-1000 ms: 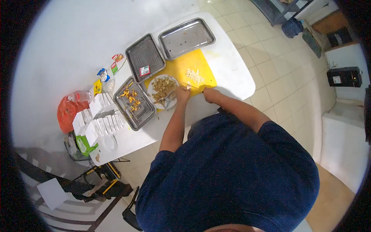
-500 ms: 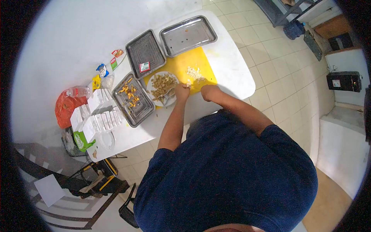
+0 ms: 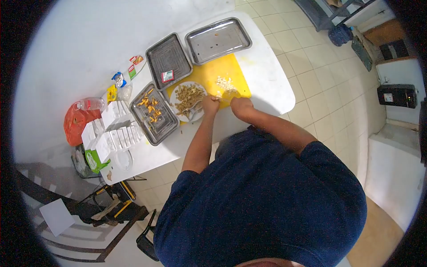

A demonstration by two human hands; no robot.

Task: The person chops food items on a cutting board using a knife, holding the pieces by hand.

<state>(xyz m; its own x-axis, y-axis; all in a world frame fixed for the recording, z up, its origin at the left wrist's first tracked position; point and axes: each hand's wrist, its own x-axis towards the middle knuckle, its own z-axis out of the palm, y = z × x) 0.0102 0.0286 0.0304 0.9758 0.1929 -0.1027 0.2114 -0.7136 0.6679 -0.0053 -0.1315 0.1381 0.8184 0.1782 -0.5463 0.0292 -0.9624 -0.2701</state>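
Observation:
On the yellow cutting board (image 3: 209, 71) lies a small heap of chopped whitish pieces (image 3: 224, 82). My left hand (image 3: 210, 105) is closed at the board's near edge, beside the white plate; what its fingertips pinch is too small to make out. A short gap to the right, my right hand (image 3: 241, 107) is curled into a fist at the near edge of the board. Its grip faces away from the camera, so the thing in it is hidden. The white plate (image 3: 200, 117) carries a pile of brownish cut pieces (image 3: 188, 95) and a spoon-like utensil.
Left of the plate is a metal tray (image 3: 155, 139) with orange strips. Behind stand a dark tray (image 3: 162, 55) holding a small red-edged packet (image 3: 167, 76), and another metal tray (image 3: 218, 44). White boxes (image 3: 118, 138), a plastic bottle (image 3: 91, 104) and a red bag (image 3: 75, 124) crowd the left end.
My right hand has shifted slightly and turned at the board's near edge. My left hand stays almost in place, and the pale piece seen at its fingertips earlier shows less.

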